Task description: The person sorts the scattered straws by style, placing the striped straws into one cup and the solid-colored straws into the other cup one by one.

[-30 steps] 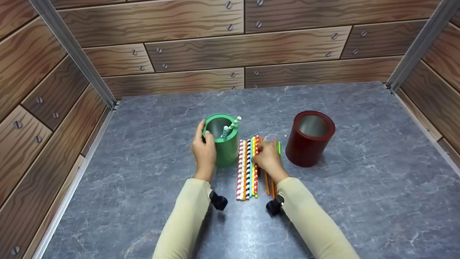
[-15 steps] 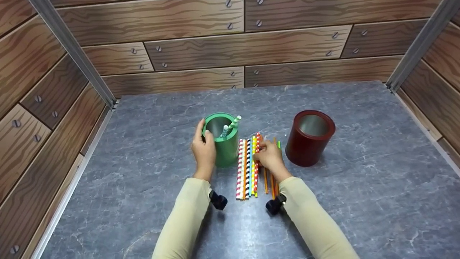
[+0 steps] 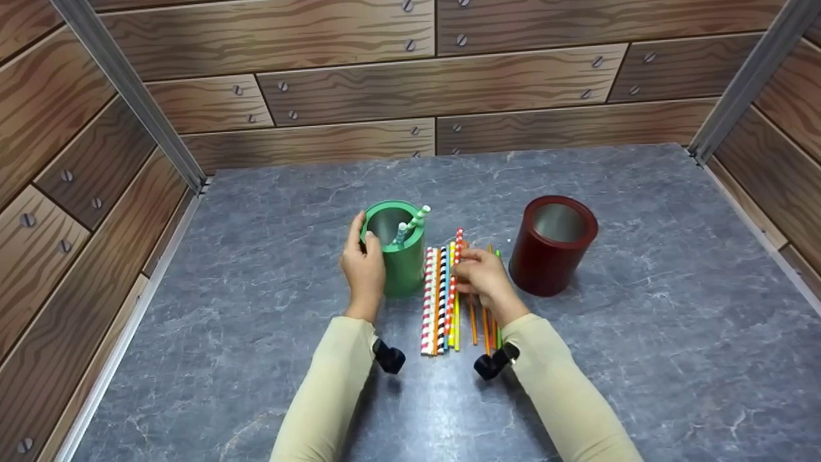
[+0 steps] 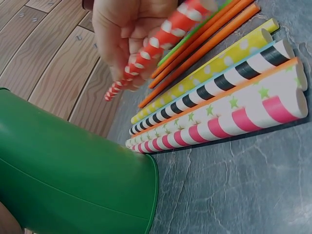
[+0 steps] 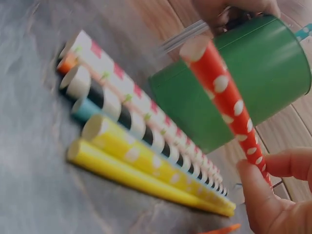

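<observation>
My left hand (image 3: 364,273) grips the side of a green cup (image 3: 405,273), thumb and fingers at its rim. Two patterned paper straws (image 3: 418,217) stand in that cup, leaning right. Between thumb and fingers, my right hand (image 3: 485,280) pinches a red straw with white dots (image 5: 229,100), lifted above the row and tilted. Below it lie several straws side by side: pink-striped (image 4: 214,127), green-starred, black-striped (image 4: 223,82), yellow dotted (image 5: 146,158) and plain ones. The right hand partly covers thin orange sticks (image 3: 473,321) to its right.
A dark red cup (image 3: 545,269) stands upright at the right, beyond the right hand. Wood-patterned walls (image 3: 346,90) enclose the grey marbled table (image 3: 269,212) at the back and both sides.
The red dotted straw has come up off the row in my right hand, its far end rising. My right hand has shifted slightly right. The left hand stays on the green cup.
</observation>
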`<action>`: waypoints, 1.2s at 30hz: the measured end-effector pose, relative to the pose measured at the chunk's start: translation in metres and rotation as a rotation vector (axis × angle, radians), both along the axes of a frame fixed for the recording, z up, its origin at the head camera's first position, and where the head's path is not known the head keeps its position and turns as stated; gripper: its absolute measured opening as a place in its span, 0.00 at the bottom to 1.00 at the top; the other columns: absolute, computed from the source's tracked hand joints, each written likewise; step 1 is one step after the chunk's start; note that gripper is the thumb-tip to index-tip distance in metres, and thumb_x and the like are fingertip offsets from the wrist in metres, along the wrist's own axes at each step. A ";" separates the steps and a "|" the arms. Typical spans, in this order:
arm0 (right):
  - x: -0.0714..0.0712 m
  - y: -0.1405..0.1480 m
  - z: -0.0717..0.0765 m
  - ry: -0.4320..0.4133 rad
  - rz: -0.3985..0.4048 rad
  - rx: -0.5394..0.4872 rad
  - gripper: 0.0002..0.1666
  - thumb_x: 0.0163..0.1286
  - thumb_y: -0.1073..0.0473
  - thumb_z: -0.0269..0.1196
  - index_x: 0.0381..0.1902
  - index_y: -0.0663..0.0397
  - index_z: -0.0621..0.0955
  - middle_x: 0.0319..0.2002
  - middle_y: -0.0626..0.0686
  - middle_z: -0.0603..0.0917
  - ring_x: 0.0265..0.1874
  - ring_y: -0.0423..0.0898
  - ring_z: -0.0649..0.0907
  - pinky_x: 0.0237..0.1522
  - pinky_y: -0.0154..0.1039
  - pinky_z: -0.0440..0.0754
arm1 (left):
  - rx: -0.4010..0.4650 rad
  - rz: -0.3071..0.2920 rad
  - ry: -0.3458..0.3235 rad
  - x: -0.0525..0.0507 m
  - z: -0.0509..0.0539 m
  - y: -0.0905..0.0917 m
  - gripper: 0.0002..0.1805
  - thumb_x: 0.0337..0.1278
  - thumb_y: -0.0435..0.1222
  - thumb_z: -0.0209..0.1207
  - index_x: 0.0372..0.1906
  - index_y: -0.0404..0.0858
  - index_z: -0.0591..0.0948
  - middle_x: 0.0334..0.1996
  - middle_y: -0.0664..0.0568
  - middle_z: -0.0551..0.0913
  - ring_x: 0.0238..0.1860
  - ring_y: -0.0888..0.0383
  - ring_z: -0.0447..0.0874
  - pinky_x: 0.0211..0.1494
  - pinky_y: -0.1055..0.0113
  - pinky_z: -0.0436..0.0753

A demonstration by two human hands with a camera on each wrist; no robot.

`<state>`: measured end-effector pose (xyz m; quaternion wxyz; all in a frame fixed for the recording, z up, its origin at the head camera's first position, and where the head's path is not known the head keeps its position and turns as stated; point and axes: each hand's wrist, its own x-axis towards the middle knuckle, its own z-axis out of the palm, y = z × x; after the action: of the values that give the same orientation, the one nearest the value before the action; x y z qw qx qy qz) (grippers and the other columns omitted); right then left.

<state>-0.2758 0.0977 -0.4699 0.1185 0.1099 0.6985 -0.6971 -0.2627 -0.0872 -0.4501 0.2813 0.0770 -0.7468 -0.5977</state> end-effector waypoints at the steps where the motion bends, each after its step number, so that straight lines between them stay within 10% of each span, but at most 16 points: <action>1: 0.000 0.000 0.002 -0.001 0.004 -0.016 0.31 0.57 0.73 0.56 0.61 0.70 0.66 0.41 0.58 0.76 0.27 0.41 0.78 0.27 0.33 0.81 | 0.000 0.000 0.002 0.000 0.000 0.000 0.23 0.64 0.34 0.44 0.63 0.42 0.71 0.25 0.41 0.77 0.14 0.63 0.55 0.23 0.68 0.62; 13: 0.006 -0.004 0.039 0.067 0.036 -0.181 0.30 0.56 0.75 0.55 0.59 0.73 0.64 0.29 0.50 0.76 0.23 0.40 0.78 0.22 0.29 0.79 | -0.016 0.043 0.007 -0.002 0.000 0.000 0.22 0.63 0.33 0.46 0.62 0.41 0.73 0.56 0.47 0.77 0.30 0.57 0.72 0.36 0.64 0.71; 29: 0.019 -0.008 0.079 0.218 -0.054 -0.289 0.20 0.58 0.75 0.57 0.49 0.64 0.68 0.29 0.49 0.74 0.24 0.39 0.79 0.23 0.31 0.80 | 0.013 0.023 -0.021 -0.001 -0.001 0.000 0.23 0.63 0.35 0.45 0.63 0.43 0.72 0.33 0.43 0.81 0.18 0.60 0.59 0.27 0.66 0.65; 36: 0.021 -0.010 0.089 0.334 -0.163 -0.348 0.20 0.58 0.76 0.57 0.48 0.63 0.68 0.27 0.49 0.74 0.23 0.38 0.79 0.23 0.31 0.80 | -0.007 0.043 -0.001 -0.001 0.000 0.000 0.23 0.61 0.34 0.46 0.61 0.41 0.73 0.54 0.47 0.79 0.29 0.56 0.70 0.37 0.63 0.71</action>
<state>-0.2553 0.0876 -0.3811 -0.0378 0.0270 0.5667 -0.8226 -0.2635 -0.0868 -0.4499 0.2942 0.0925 -0.7473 -0.5886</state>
